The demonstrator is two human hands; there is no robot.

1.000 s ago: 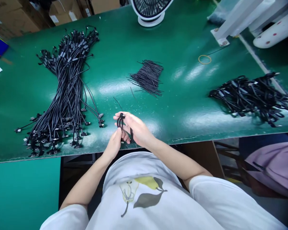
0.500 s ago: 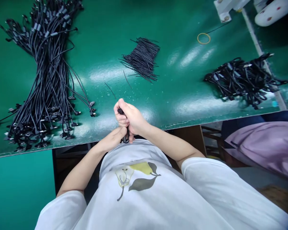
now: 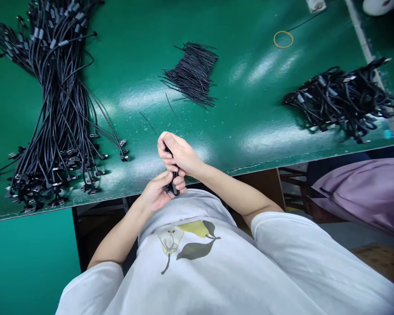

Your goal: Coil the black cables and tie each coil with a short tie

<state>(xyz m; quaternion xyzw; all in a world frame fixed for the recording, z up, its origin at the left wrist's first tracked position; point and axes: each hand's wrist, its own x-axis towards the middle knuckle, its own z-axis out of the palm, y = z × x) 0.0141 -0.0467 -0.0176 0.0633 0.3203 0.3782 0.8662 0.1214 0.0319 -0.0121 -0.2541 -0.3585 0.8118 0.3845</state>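
Note:
My left hand [image 3: 157, 191] is closed on the lower end of a folded black cable [image 3: 175, 183], close to my shirt. Above it, my right hand [image 3: 180, 153] wraps round the upper part of the same cable, which stands roughly upright between my hands at the table's front edge. Two loose black ties, one of them this thin strip [image 3: 147, 122], lie on the green table just beyond my hands. Farther back is a pile of short black ties [image 3: 195, 74]. My fingers hide much of the cable.
A large bundle of long black cables [image 3: 64, 96] covers the table's left side. Coiled black cables [image 3: 341, 98] are heaped at the right, below a yellow ring [image 3: 283, 39]. A person in pink clothing [image 3: 371, 192] is at the right edge.
My left hand has opened out slightly and shifted a little on the cable's lower end. The view has moved a little, so the table's things appear shifted.

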